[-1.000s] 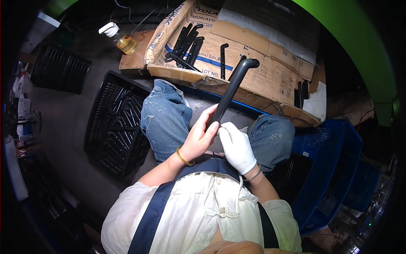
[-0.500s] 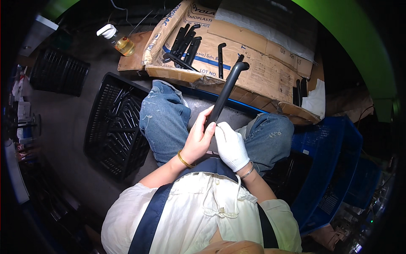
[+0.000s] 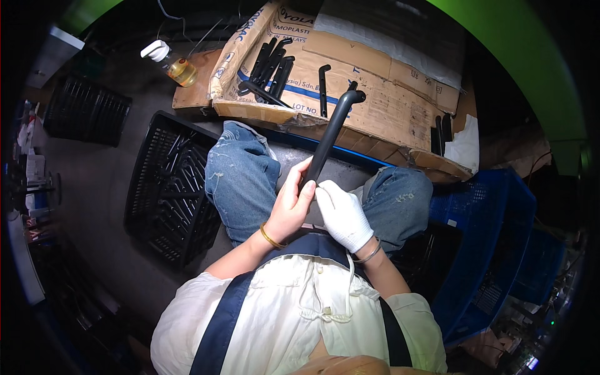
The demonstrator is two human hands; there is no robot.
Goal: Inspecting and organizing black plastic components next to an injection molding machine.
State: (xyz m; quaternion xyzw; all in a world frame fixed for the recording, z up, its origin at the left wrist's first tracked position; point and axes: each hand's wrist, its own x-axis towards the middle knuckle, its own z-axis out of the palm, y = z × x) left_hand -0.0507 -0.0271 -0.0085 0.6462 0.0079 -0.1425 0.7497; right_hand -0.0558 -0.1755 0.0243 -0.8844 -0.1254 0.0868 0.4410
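A long black tube-like handle point(image 3: 331, 134) with a bent far end slants away from my lap toward the cardboard box. My bare left hand point(image 3: 291, 203) is closed round its near part, thumb on top. Close beside it, my right hand point(image 3: 342, 215) in a white knitted glove has its fingers pinched together at the handle's near end. Whatever those fingertips grip is hidden. Similar black handles point(image 3: 267, 67) lean in a bunch at the box's left side, and another one point(image 3: 323, 90) stands apart near the middle.
The flattened cardboard box point(image 3: 387, 119) lies ahead of my knees. A black crate point(image 3: 140, 194) of dark rods stands at left, another black basket point(image 3: 87, 112) beyond it. A pump bottle point(image 3: 181, 72) of yellow liquid sits far left. Blue crates point(image 3: 481, 250) are at right.
The handle's bent far end has shifted slightly left. Both hands keep nearly the same place, with the right hand still pinched beside the left.
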